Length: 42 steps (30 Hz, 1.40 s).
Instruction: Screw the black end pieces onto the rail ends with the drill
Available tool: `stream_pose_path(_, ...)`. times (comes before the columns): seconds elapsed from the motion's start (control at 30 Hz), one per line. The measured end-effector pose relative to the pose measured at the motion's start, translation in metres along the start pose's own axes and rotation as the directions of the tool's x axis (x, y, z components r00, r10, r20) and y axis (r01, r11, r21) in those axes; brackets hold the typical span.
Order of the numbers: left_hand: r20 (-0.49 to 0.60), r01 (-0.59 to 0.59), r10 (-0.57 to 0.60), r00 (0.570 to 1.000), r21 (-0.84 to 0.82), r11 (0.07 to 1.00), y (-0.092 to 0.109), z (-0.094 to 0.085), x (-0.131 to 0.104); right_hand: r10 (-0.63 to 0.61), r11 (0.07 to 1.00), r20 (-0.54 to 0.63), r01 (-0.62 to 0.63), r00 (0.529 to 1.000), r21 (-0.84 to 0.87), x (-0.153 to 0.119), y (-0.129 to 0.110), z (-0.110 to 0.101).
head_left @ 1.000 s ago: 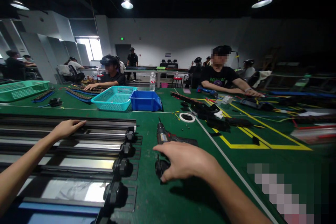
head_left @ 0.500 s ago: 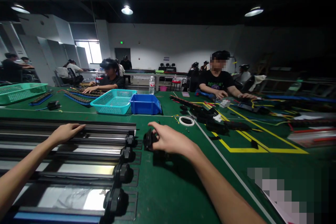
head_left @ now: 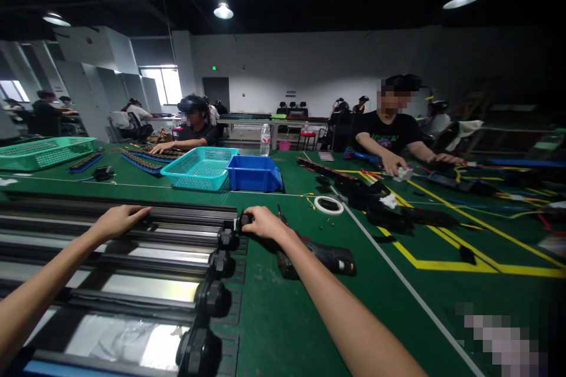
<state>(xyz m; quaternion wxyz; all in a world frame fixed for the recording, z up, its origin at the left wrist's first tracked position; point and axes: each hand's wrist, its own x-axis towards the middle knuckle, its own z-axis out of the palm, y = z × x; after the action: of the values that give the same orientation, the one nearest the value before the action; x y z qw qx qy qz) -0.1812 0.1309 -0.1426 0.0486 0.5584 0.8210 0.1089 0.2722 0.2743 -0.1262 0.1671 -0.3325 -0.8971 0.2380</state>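
My left hand (head_left: pixel 120 221) rests on the farthest of several long black-and-silver bars (head_left: pixel 190 212), its fingers curled over the top. At that bar's right end, my right hand (head_left: pixel 262 222) grips a small black end cap (head_left: pixel 243 221) between thumb and fingers. The cap is right by the bar's end; I cannot tell whether it is seated. Nearer bars carry black end fittings (head_left: pixel 214 296) with hexagonal nuts at their right ends. Beside my right forearm lies a black cordless drill (head_left: pixel 329 256), partly covered by the arm.
Beyond the bars stand a turquoise basket (head_left: pixel 198 171), a blue bin (head_left: pixel 254 174), a water bottle (head_left: pixel 265 140) and a green basket (head_left: pixel 53 153). A white ring (head_left: pixel 328 205) and black parts (head_left: pixel 367 194) lie to the right. Co-workers sit across the green table (head_left: pixel 318 318).
My right hand has carried the black end cap away from me, up to the end of the farthest bar. The drill now shows more. My left hand stays on the bar while the view shifts.
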Motion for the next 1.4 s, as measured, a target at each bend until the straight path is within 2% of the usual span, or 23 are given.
stream_pose_path(0.17,0.004,-0.001,0.001,1.000,0.008,1.000,-0.001,0.001,0.001,-0.024,0.995,-0.010,0.025,1.000,0.095,0.001,0.004,0.007)
stream_pose_path(0.57,0.006,-0.016,0.016,1.000,0.010,1.000,0.001,0.000,0.000,-0.095,0.988,-0.070,0.103,0.993,0.113,0.004,0.011,0.018)
stream_pose_path(0.8,0.019,-0.007,0.006,1.000,0.020,1.000,-0.002,0.001,0.002,-0.094,0.990,-0.057,0.100,0.994,0.104,0.011,0.016,0.026)
stream_pose_path(1.1,0.016,0.005,-0.006,1.000,0.020,1.000,-0.005,0.001,0.005,-0.054,0.996,-0.055,0.057,0.997,0.061,0.005,0.014,0.028)
stream_pose_path(1.2,0.025,-0.008,0.008,1.000,0.012,1.000,-0.008,0.002,0.007,-0.028,0.998,-0.044,0.030,0.999,0.051,0.002,0.009,0.013)
stream_pose_path(1.3,0.045,0.003,-0.004,0.999,0.007,1.000,-0.012,0.004,0.010,0.024,1.000,-0.046,-0.024,0.999,0.018,-0.003,0.011,-0.027)
stream_pose_path(1.37,0.054,0.018,-0.018,0.998,0.011,1.000,-0.015,0.006,0.013,0.158,0.987,-0.084,-0.161,0.984,-0.026,-0.011,0.023,-0.062)
stream_pose_path(1.4,0.055,0.019,-0.020,0.998,0.013,1.000,-0.016,0.007,0.014,0.275,0.958,-0.108,-0.282,0.955,-0.056,-0.017,0.032,-0.079)
